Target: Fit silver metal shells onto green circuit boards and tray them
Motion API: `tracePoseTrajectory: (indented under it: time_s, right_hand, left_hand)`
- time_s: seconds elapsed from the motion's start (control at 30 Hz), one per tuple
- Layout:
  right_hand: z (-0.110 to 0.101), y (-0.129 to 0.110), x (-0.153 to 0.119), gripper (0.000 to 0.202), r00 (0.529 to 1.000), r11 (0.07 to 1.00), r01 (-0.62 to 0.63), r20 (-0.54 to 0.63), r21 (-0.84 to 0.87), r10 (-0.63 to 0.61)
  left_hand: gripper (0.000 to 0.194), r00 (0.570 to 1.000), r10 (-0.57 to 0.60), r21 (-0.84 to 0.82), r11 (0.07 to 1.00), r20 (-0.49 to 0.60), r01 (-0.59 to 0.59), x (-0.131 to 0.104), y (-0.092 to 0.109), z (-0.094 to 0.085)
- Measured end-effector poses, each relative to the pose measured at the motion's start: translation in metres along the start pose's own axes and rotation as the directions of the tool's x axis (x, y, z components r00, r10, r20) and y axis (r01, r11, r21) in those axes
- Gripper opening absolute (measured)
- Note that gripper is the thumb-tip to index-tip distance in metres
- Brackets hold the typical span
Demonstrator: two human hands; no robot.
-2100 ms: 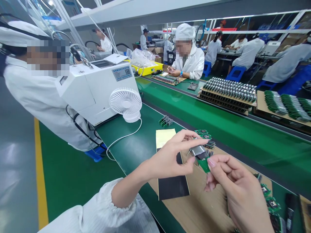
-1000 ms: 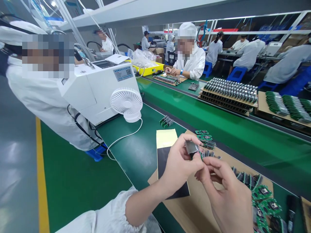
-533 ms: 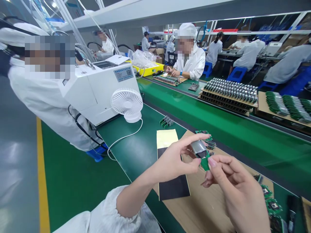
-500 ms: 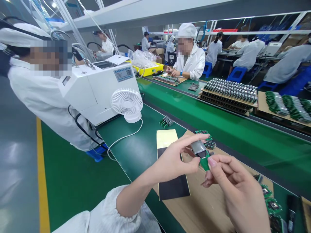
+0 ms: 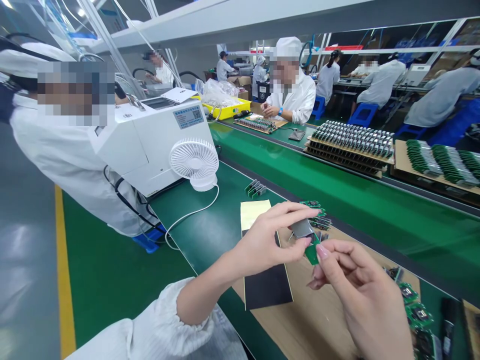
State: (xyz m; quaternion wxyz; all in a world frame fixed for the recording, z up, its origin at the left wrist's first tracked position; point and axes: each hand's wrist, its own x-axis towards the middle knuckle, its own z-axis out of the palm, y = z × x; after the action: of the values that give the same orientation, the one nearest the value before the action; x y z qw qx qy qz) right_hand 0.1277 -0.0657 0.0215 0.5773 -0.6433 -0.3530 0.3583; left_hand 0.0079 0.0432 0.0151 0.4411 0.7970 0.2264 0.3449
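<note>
Between my two hands is a small green circuit board (image 5: 312, 254) with a silver battery pouch (image 5: 302, 228) attached at its upper end. My left hand (image 5: 275, 235) reaches in from the left; its thumb presses near the joint of pouch and board, and its fingers lie along the pouch's far side. My right hand (image 5: 360, 285) pinches the board's right edge between thumb and fingers. Beneath them lies a brown cardboard sheet (image 5: 311, 325). A strip of black adhesive sheets (image 5: 268, 287) with a yellow end rests under my left wrist.
More circuit boards (image 5: 418, 314) lie at the right, near a black marker-like object (image 5: 447, 325). Several boards with pouches (image 5: 255, 188) stand behind the strip. A white fan (image 5: 195, 162) sits beside a white machine (image 5: 150, 145). Across the green belt (image 5: 337, 200), a co-worker (image 5: 290, 90) handles boards.
My left thumb has moved in closer onto the joint of pouch and board, and the pouch is tilted a little differently. My right hand keeps its pinch. The view has shifted slightly.
</note>
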Motion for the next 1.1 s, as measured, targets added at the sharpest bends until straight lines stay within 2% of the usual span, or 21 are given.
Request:
tracePoseTrajectory:
  time_s: [0.23, 0.37, 0.57, 0.67, 0.73, 0.87, 1.1]
  right_hand:
    - [0.002, 0.001, -0.003, 0.022, 0.999, 1.0, 0.016, -0.044, -0.021, -0.017]
    - [0.0, 0.002, -0.004, 0.024, 0.996, 0.996, 0.039, -0.071, -0.083, -0.045]
    - [-0.002, 0.003, -0.006, 0.026, 0.99, 0.986, 0.07, -0.11, -0.154, -0.087]
    - [-0.002, 0.003, -0.005, 0.025, 0.988, 0.987, 0.072, -0.122, -0.146, -0.09]
    - [-0.004, 0.004, -0.001, 0.024, 0.992, 0.993, 0.067, -0.097, -0.095, -0.076]
    - [-0.012, 0.009, 0.01, 0.023, 0.996, 0.997, 0.046, 0.08, 0.064, -0.051]
    - [-0.019, 0.015, 0.015, 0.021, 0.977, 0.972, -0.085, 0.21, 0.218, 0.039]
  left_hand:
    - [0.039, 0.991, 0.129, 0.188, 0.973, 0.035, -0.133, 0.003, 0.002, 0.0]
    - [0.029, 0.979, 0.2, 0.268, 0.941, 0.045, -0.205, 0.006, 0.006, 0.001]
    - [0.019, 0.977, 0.214, 0.332, 0.92, 0.014, -0.206, 0.008, 0.009, 0.007]
    - [0.019, 0.98, 0.199, 0.298, 0.936, -0.006, -0.188, 0.007, 0.007, 0.008]
    - [0.024, 0.99, 0.142, 0.23, 0.963, 0.016, -0.142, 0.006, 0.006, 0.007]
    - [0.042, 0.991, 0.078, 0.117, 0.989, 0.104, -0.09, 0.001, 0.003, 0.001]
    - [0.045, 0.989, 0.05, 0.09, 0.994, 0.136, -0.063, 0.0, 0.003, -0.005]
